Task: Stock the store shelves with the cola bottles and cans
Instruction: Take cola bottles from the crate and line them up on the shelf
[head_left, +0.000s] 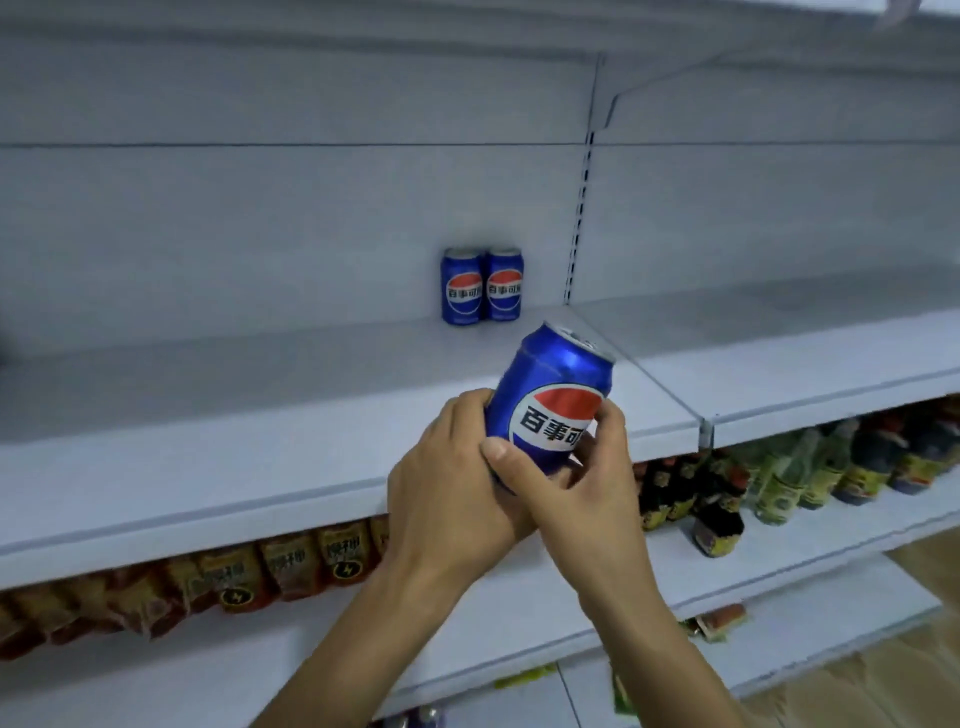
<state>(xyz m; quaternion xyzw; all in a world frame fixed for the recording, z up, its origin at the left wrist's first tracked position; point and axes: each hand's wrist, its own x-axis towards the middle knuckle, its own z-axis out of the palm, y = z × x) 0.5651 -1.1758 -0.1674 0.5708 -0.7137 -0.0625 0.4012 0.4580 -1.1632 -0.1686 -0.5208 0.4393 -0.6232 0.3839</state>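
Note:
A blue cola can (551, 387) with a red, white and blue logo is tilted to the right in front of the white shelf (218, 410). My left hand (452, 483) grips its lower left side. My right hand (582, 478) holds its lower right, thumb laid across the front and fingers curled at the side. The can's base is hidden by both hands. Two more blue cola cans (482, 286) stand upright side by side at the back of the same shelf, near the slotted upright.
A slotted upright (579, 208) divides the shelf bays. The shelf below carries orange snack packets (249, 571) on the left and dark sauce bottles (717, 499) on the right. A lower shelf (519, 613) juts out under my forearms. Wooden floor (883, 691) shows at bottom right.

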